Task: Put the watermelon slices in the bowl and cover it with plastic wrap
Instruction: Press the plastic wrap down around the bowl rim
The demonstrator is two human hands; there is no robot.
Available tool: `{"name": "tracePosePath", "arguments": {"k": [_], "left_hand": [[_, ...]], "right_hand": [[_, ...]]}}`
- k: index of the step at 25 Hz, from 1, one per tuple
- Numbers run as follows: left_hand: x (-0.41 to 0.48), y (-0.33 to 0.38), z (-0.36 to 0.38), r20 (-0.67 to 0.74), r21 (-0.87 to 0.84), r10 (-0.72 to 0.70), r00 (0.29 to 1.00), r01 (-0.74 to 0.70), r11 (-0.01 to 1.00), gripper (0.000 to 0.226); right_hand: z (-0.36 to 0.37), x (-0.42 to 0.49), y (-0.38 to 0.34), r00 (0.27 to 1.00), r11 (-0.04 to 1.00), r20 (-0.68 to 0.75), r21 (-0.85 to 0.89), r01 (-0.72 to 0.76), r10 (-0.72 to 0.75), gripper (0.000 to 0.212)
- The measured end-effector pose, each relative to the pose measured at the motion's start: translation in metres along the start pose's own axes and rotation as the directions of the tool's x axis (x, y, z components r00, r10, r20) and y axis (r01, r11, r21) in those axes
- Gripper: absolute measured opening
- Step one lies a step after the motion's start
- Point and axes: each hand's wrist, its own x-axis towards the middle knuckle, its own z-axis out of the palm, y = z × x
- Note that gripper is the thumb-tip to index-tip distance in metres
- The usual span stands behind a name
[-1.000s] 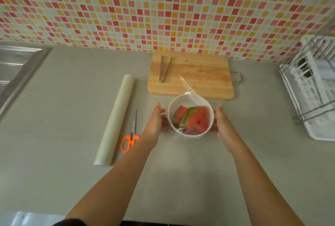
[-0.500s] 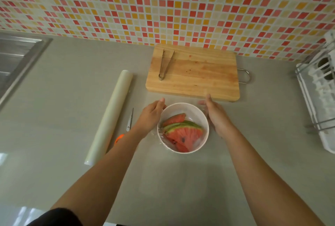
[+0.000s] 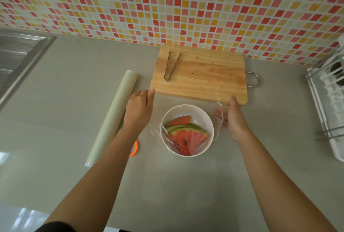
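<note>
A white bowl (image 3: 208, 143) stands on the grey counter just in front of the cutting board, holding watermelon slices (image 3: 188, 138) with red flesh and green rind. Clear plastic wrap (image 3: 218, 120) lies wrinkled over the bowl and spreads out past its sides. My left hand (image 3: 138, 110) hovers flat with fingers apart, left of the bowl and not touching it. My right hand (image 3: 233, 118) is right of the bowl, its fingers pinching the bunched edge of the wrap.
A wooden cutting board (image 3: 204, 79) with metal tongs (image 3: 170, 67) lies by the tiled wall. The wrap roll (image 3: 115, 116) lies left of my left arm, which hides most of the orange-handled scissors (image 3: 135, 150). Dish rack (image 3: 327, 105) at right, sink (image 3: 16, 55) at far left.
Both hands have moved away from the bowl's rim, outward and toward the board. The wrap now lies over the bowl, and the right hand holds its loose edge.
</note>
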Motion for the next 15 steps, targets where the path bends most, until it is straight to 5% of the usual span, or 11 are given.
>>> {"name": "tracePosePath", "arguments": {"k": [4,8,12,15], "left_hand": [[0.013,-0.001,-0.01,0.012,0.039,-0.081,0.997,0.08,0.996,0.041],[-0.004,0.016,-0.006,0.189,-0.087,0.077,0.979,-0.061,0.994,0.045],[-0.004,0.025,0.006,0.438,0.04,-0.04,0.898,0.025,0.999,0.057],[-0.005,0.019,0.01,0.491,0.058,-0.119,0.863,0.104,0.993,0.065]], "right_hand": [[-0.006,-0.011,-0.004,0.975,0.996,0.215,0.086,0.034,-0.052,0.033],[-0.02,-0.022,-0.012,0.809,0.989,0.588,0.12,-0.084,-0.002,0.035],[-0.007,-0.02,-0.027,0.764,0.993,0.636,-0.106,-0.054,0.109,0.045],[0.003,-0.021,-0.029,0.783,0.99,0.609,-0.126,-0.061,0.125,0.051]]}}
